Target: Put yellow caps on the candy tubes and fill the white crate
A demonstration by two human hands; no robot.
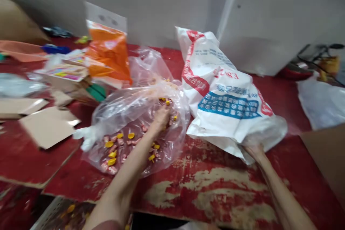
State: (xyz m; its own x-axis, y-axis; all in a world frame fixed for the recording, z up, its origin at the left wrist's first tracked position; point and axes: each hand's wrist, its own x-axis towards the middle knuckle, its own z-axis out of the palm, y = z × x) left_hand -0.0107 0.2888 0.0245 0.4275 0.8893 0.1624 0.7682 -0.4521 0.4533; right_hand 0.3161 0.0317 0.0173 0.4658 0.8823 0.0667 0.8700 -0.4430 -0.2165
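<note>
A clear plastic bag [107, 109] lies open on the red worn table [167, 194], with small pink and yellow pieces [131, 135] in it. My left hand [162, 116] reaches into this bag among the pieces; its fingertips are hidden, so what they hold does not show. To the right stands a large white printed sack [229, 104], slumped, its mouth towards me. My right hand [254, 151] is at the sack's lower edge, with its fingers hidden inside or under the white material.
An orange bag [109, 54] stands behind small cartons [70, 79] at the left. Cardboard pieces [47, 125] lie nearby. Below the front edge is a crate [50, 212] with more pieces. At the right are a pale bag [323, 100] and a cardboard box [327, 154].
</note>
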